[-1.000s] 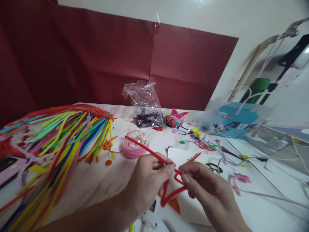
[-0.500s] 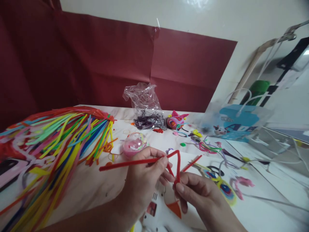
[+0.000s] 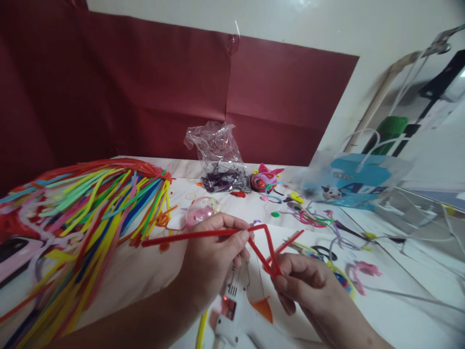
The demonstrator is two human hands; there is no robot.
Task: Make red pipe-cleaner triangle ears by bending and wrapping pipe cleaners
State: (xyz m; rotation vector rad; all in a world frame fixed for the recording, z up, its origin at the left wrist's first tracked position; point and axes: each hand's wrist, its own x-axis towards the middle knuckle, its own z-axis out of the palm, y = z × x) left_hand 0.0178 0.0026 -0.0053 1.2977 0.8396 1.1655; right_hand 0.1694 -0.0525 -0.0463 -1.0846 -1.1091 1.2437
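Stem of red fuzzy wire (image 3: 225, 232), bent at sharp corners, was held above the table (image 3: 145, 276) between two hands; the left hand (image 3: 214, 252) pinched it beside the upper fold, thumb pressed to fingers, apparently to steady the long straight end; the right hand (image 3: 314, 288), fingers curled nearly closed, gripped the lower corner, likely to firm the angle; a white glue gun (image 3: 241, 320) lay beneath, perhaps for easy reach; a bundle of coloured stems (image 3: 109, 208) spread at left, loose ends toward the person.

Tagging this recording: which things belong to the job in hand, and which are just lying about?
Job: red pipe cleaner, in left hand and right hand; probably pipe-cleaner bundle, glue gun.

Lying about, seemingly: clear bag, carrier bag.
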